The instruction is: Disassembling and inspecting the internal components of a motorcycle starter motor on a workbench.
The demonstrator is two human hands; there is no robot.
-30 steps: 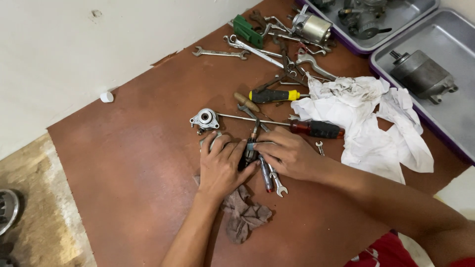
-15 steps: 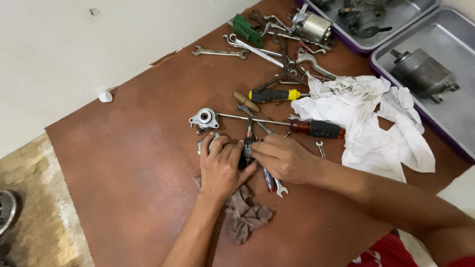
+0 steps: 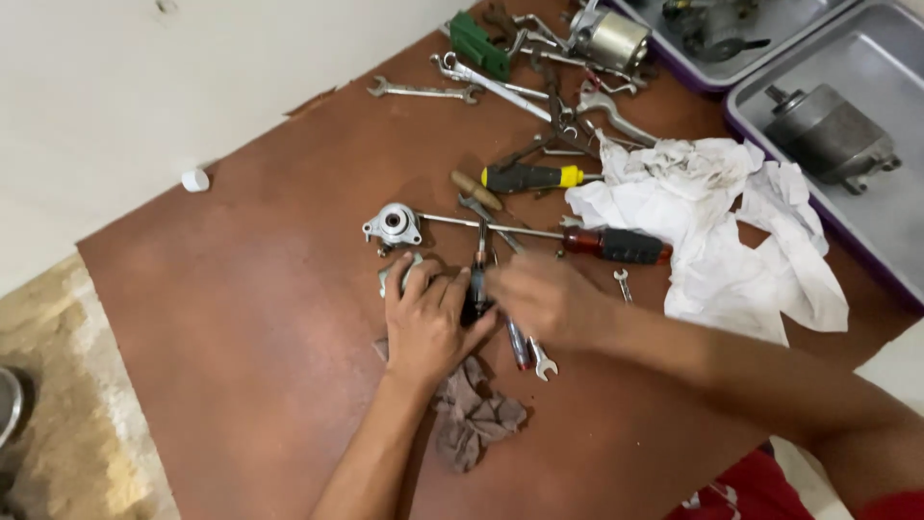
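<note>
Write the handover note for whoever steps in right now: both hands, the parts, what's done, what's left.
Left hand: palm down on a small metal part, fingers against a dark-handled tool.
Right hand: blurred, closed around that tool.
Nearby: silver housing, red-handled screwdriver, brown rag, white cloth.
Done: cannot tell.
Left: the tool is in hand, the part pinned to the mat.

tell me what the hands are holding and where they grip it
The left hand presses on a small metal part and wraps a dark tool handle. The right hand is blurred; its grip cannot be told.
</note>
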